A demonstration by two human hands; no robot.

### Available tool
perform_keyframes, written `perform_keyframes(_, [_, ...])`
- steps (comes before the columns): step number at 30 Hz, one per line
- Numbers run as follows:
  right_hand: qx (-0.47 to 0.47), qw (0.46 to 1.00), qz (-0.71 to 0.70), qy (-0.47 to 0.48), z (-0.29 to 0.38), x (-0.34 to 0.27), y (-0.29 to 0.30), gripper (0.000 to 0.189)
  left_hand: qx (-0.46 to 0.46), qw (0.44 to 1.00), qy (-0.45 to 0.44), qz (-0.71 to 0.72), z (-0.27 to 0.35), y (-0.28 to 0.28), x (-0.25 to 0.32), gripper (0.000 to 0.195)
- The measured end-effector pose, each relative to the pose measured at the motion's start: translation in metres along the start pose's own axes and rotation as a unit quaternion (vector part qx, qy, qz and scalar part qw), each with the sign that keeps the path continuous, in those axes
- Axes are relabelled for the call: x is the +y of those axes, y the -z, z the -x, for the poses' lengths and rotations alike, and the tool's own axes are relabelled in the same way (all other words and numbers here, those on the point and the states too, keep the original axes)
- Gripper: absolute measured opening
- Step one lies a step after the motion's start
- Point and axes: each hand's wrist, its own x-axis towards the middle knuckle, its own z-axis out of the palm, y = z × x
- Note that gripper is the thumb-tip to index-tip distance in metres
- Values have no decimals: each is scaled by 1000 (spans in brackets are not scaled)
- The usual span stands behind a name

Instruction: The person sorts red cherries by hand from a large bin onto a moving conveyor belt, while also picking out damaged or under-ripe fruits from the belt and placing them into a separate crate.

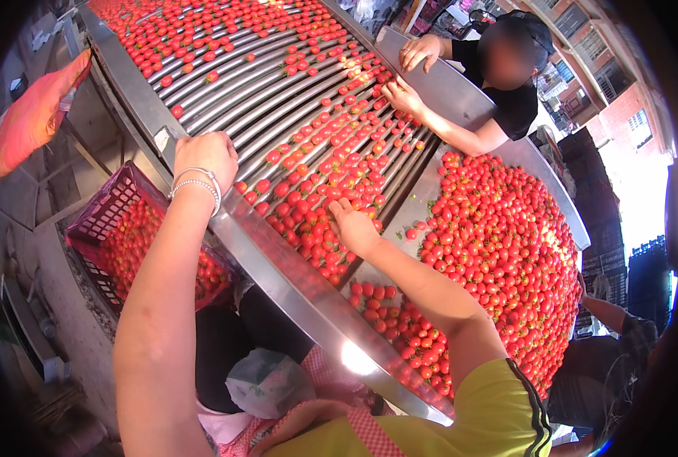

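Small red tomatoes lie spread over the metal rollers of a sorting conveyor. Among them, my right hand reaches down with bent fingers, touching tomatoes at the lower part of the rollers. My left hand, with bracelets at the wrist, is curled at the conveyor's left metal side rail. Its fingertips are hidden, so I cannot see whether anything is in it. Below that arm stands a dark red plastic crate partly filled with tomatoes.
A large heap of tomatoes covers the metal tray past the rollers. Across the conveyor, a co-worker's hand touches tomatoes; the other hand rests by the rim. Another person stands at right. An orange cushion-like bundle is at left.
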Motion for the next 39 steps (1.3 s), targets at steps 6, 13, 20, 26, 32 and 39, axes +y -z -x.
perform_keyframes(6, [125,871,-470,-64,2,8,12,20,-14,1000,1,10,3,-1,-1,21])
perform_keyframes(13, [145,447,-846,-251,6,65,60,23,-7,1000,-10,8,3,-8,2,22])
perform_keyframes(20, [101,910,-343,-211,3,96,17,20,-4,1000,-2,2,5,-10,8,21])
perform_keyframes(26, [41,977,-131,-165,7,65,12,35,-7,1000,4,4,10,-8,11,19])
perform_keyframes(32, [138,822,-498,-239,1,104,22,23,-9,1000,5,9,14,-11,17,19])
perform_keyframes(39, [83,995,-30,-53,3,108,0,42,8,1000,8,11,19,-15,17,20])
